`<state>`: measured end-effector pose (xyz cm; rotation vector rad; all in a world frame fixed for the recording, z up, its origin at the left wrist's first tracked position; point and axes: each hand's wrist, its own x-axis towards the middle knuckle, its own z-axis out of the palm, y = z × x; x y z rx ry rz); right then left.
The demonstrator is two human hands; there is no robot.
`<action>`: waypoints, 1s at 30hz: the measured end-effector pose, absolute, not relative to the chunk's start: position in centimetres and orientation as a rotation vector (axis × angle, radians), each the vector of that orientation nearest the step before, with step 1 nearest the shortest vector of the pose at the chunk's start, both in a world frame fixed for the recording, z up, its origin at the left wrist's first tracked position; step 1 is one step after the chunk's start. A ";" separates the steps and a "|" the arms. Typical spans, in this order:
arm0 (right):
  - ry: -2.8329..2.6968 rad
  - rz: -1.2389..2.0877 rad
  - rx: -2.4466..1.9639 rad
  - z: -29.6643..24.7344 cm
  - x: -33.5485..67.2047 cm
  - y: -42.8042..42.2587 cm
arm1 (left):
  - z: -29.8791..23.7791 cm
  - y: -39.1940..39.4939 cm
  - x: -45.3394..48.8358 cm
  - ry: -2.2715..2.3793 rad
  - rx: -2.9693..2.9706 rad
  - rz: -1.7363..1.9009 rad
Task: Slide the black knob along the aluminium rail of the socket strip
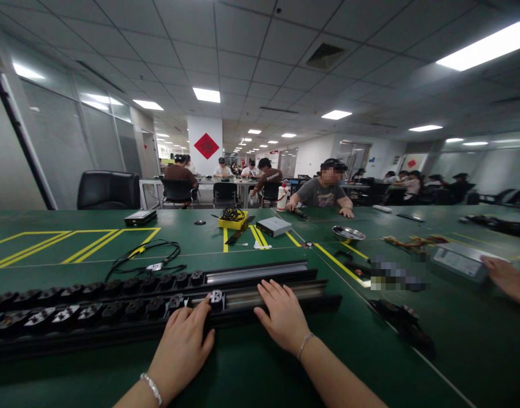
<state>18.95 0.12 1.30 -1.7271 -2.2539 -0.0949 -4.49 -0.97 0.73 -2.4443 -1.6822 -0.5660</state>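
Two long black rails (pixel 260 294) lie across the green table in front of me, each filled on its left part with a row of black socket modules (pixel 93 310). My left hand (pixel 181 351) rests on the near rail with fingers flat, its fingertips beside a white-faced module (pixel 216 297). My right hand (pixel 283 314) lies open on the same rail further right, fingers stretched over its bare metal channel.
A black cable (pixel 144 258) lies behind the rails. Further back sit a yellow box (pixel 233 220), a grey box (pixel 274 226) and a metal bowl (pixel 348 233). Another person's hand (pixel 507 279) holds a grey device at right. A person sits across the table; others work behind.
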 end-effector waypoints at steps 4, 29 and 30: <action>-2.246 -0.089 -1.718 1.2 19.0 0.2 | 0.8 -1.1 -4.4 -1.695 -2.448 -0.556; -2.252 -0.116 -1.727 1.1 19.0 0.2 | 0.9 -1.2 -4.1 -1.723 -2.454 -0.543; -2.251 -0.115 -1.728 1.1 19.0 0.2 | 0.9 -1.2 -4.1 -1.715 -2.452 -0.543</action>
